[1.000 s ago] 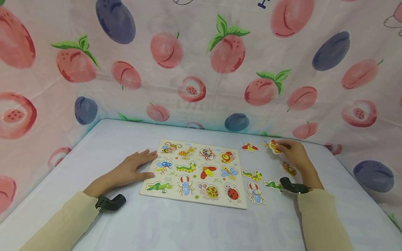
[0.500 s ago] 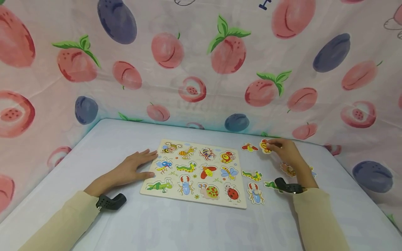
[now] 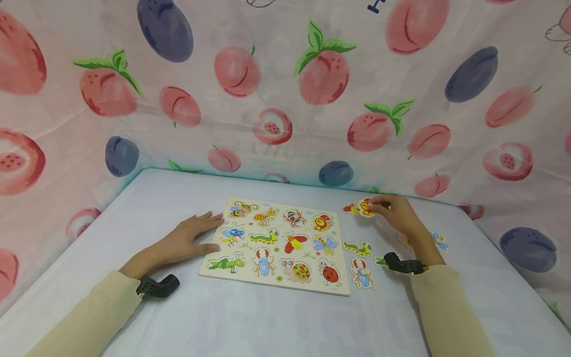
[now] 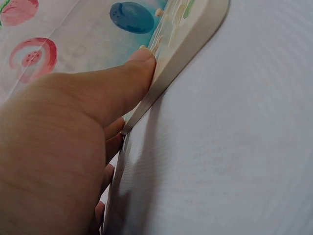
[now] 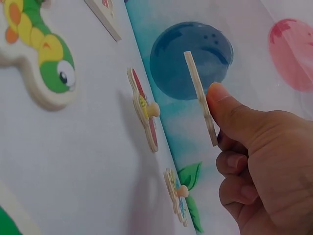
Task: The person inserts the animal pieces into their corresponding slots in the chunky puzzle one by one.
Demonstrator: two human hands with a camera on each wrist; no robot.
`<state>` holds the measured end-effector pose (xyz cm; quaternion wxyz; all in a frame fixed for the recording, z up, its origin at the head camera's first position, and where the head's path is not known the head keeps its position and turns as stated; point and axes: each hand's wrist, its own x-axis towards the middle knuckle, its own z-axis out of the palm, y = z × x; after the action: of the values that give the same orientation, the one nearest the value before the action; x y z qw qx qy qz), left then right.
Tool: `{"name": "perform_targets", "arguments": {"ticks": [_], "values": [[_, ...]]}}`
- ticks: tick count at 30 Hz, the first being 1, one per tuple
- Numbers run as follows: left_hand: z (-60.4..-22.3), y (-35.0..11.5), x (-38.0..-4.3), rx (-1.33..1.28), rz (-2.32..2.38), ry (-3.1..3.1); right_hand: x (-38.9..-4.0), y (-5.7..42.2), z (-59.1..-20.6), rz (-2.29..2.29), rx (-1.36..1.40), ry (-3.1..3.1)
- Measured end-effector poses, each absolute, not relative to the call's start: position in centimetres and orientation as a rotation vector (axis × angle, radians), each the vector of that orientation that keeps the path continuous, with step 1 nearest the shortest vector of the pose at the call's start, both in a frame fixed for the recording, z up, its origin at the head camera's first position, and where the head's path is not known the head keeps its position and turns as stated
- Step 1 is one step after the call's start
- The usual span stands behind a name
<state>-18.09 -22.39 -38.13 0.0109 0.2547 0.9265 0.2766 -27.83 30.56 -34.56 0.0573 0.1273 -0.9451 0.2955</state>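
Note:
My right hand pinches a red-and-yellow butterfly puzzle piece between thumb and fingers. In the right wrist view the held piece shows edge-on, above the table. From the head view it overlaps a red firefly piece lying beyond the board's right side. My left hand rests at the left edge of the wooden insect puzzle board, fingers spread. The left wrist view has its thumb lying on the board's edge. Insect pictures, one a matching butterfly, cover the board.
Right of the board lie a caterpillar piece, a stag beetle piece and a blue-winged dragonfly piece. A green piece is partly hidden behind the right wrist camera. A fruit-print cloth rises behind the white table.
My right hand has moved left with the butterfly piece, from the far right pieces to over the firefly piece. The dragonfly piece has come into view behind the wrist. My left hand stays put.

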Motion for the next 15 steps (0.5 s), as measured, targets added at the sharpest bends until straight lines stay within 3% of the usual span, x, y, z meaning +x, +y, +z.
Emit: {"name": "perform_targets", "arguments": {"ticks": [15], "values": [[-38.2, -22.3, -18.1, 0.787, 0.873, 2.889, -27.8, 28.8, -34.8, 0.942, 0.480, -2.826]]}}
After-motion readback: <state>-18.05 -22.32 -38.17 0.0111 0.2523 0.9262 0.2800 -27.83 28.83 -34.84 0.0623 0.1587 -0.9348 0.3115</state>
